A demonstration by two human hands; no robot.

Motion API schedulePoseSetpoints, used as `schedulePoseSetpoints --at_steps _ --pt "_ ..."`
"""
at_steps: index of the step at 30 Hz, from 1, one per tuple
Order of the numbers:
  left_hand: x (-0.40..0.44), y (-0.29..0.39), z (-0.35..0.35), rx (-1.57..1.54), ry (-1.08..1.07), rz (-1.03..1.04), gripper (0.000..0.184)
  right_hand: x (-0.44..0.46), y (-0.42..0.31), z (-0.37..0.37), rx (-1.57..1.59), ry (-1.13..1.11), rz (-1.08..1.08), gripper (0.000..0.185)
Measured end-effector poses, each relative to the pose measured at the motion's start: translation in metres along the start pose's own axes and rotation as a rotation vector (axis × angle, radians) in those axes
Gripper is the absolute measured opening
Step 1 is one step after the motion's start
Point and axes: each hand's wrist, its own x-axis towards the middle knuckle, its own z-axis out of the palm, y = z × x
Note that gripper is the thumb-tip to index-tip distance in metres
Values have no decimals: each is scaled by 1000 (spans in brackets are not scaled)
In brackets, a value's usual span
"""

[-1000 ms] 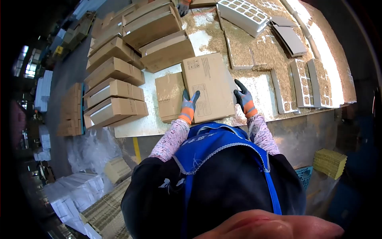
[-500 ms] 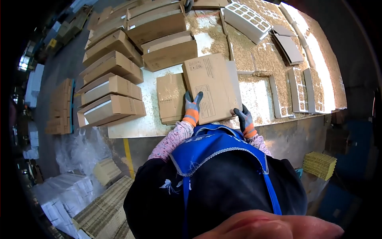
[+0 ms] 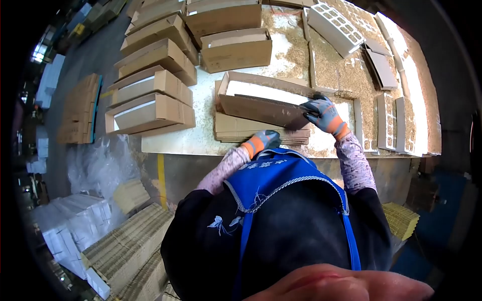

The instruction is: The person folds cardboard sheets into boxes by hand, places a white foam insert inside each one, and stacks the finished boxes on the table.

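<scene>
A brown cardboard box (image 3: pixel 266 108) stands opened out, tilted, with its long side facing me and a white inside showing. My right hand (image 3: pixel 324 114), in a grey and orange glove, grips its right end with dark fingertips over the edge. Under the box lies a stack of flattened cartons (image 3: pixel 236 131) near the table's front edge. Against the front of that stack is my left hand (image 3: pixel 262 142), gloved alike, its fingers loosely bent and apart from the box; I see nothing held in it.
Several open cartons (image 3: pixel 173 108) stand in rows at the left and back of the table (image 3: pixel 175 143). White trays with cells (image 3: pixel 334 30) and crumbly brown material (image 3: pixel 326 65) cover the right side. Plastic-wrapped white stacks (image 3: pixel 80 220) are on the floor at lower left.
The flat carton both hands held has become an opened box, turned lengthwise across the stack. My right hand rose to its right end; my left hand let go and dropped to the stack's front.
</scene>
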Motion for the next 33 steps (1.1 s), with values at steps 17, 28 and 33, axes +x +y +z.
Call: schedulePoseSetpoints --at_steps 17,28,33 --pt "-52 212 -14 1826 706 189 46 5 -23 18 36 166 400 18" --pt "-17 236 -16 1420 124 -4 30 8 -28 16 -145 372 215 22" --pt "-13 238 -6 1684 201 103 41 4 -49 4 -434 304 -143 27"
